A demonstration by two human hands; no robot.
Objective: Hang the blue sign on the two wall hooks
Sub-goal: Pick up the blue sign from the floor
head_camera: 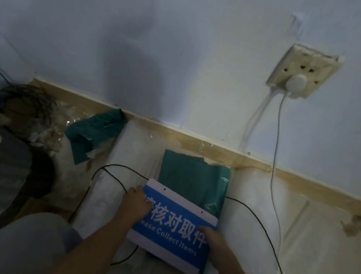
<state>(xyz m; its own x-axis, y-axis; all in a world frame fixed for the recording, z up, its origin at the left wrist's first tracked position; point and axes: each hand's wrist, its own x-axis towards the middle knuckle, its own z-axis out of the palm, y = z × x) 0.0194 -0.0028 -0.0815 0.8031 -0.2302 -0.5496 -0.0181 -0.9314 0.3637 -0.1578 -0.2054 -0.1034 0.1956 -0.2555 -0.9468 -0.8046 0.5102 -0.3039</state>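
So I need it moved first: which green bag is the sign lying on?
The flat green bag under the blue sign; the crumpled one lies apart, left by the skirting.

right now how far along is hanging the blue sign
Nothing is hung yet. The blue sign is low down by the floor, over a green bag, with the left hand on its left edge and the right hand on its right. Still to do: lift it to the wall; only one clear hook is visible, above the socket.
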